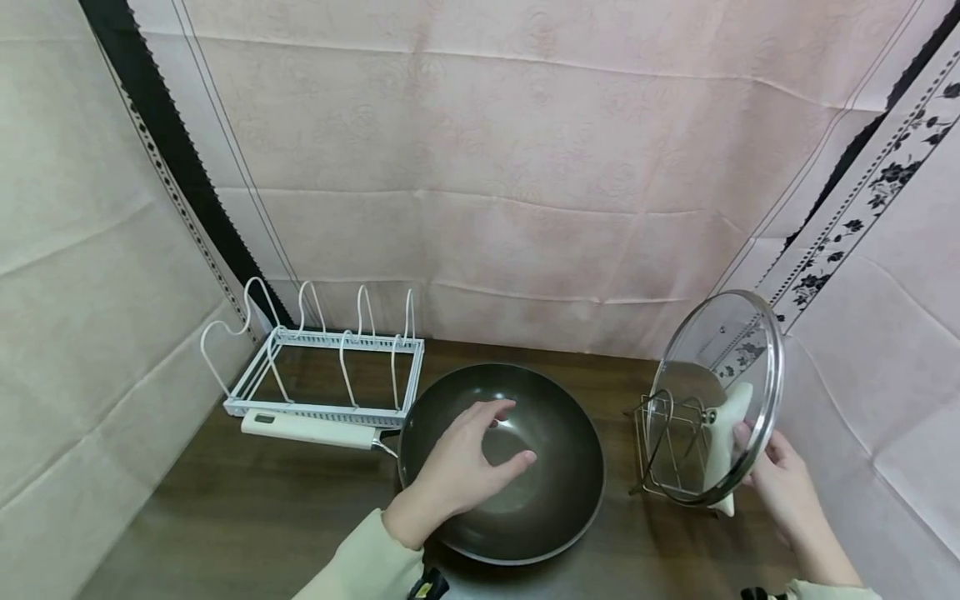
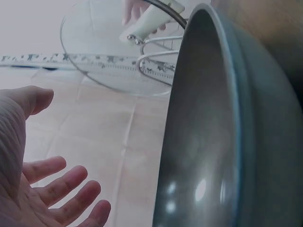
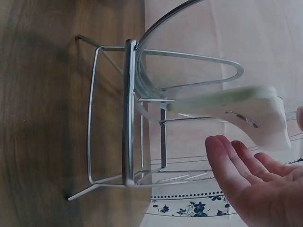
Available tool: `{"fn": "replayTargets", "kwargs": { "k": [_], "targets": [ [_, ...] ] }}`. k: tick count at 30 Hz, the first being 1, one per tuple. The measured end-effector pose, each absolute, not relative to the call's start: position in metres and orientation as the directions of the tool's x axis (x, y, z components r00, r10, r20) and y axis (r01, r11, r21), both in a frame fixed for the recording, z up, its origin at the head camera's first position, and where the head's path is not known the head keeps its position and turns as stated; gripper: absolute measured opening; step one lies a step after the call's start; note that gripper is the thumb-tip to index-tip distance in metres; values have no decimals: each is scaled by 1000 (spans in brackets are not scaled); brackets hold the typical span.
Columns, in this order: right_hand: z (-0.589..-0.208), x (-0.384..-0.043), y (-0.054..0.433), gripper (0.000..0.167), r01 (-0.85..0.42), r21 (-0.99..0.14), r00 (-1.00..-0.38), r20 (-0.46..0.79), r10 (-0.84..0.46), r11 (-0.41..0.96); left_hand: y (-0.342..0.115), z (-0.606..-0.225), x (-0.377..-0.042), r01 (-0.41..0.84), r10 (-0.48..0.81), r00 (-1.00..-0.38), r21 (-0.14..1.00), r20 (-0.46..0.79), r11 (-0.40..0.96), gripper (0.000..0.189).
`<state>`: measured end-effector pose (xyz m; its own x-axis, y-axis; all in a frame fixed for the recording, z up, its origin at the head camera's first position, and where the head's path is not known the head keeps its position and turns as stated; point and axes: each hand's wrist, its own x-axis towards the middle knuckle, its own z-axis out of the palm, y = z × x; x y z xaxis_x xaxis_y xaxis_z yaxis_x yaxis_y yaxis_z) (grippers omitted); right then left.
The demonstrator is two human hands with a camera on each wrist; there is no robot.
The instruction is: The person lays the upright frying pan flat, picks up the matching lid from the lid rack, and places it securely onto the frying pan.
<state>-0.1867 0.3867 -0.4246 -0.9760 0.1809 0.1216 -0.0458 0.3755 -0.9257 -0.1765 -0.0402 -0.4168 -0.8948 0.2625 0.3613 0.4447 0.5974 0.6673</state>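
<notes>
A dark wok (image 1: 555,467) with a white handle (image 1: 311,427) sits on the table, the handle pointing left. My left hand (image 1: 465,462) hovers over the wok with fingers and thumb spread, holding nothing. On the right, a round glass lid (image 1: 776,358) leans upright in a small metal wire rack (image 3: 128,142). Its pale lid handle (image 3: 246,113) faces right. My right hand (image 1: 787,487) is beside that handle. In the right wrist view its fingers are extended below the handle, a gap showing between; only a bit of the thumb shows at the edge.
A white dish rack (image 1: 318,410) with upright wire loops stands at the back left, just behind the wok handle. The wooden table (image 1: 277,508) is bounded by pale cloth walls (image 1: 465,167) at the back and both sides.
</notes>
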Motion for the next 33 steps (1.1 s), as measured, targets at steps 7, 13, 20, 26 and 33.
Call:
{"fn": "replayTargets", "kwargs": {
  "k": [7, 13, 20, 26, 33],
  "targets": [
    [-425, -186, 385, 14, -108, -981, -988, 124, 97, 159, -13, -411, -179, 470, 279, -883, 696, 379, 543, 67],
    [-426, -187, 385, 20, -130, -992, -991, 130, -10, 8, 13, -410, -180, 432, 271, -901, 761, 339, 484, 64],
    [-427, -193, 375, 23, -97, -984, -991, 109, -74, -148, 41, -409, -189, 349, 253, -929, 865, 269, 362, 61],
    [-422, -198, 371, 25, 39, -955, -998, -24, -53, -295, 67, -410, -193, 349, 264, -922, 905, 285, 242, 55],
    [-418, -205, 366, 23, 131, -872, -991, -116, -61, -472, 99, -422, -196, 303, 269, -930, 935, 248, 183, 49]
  ]
}}
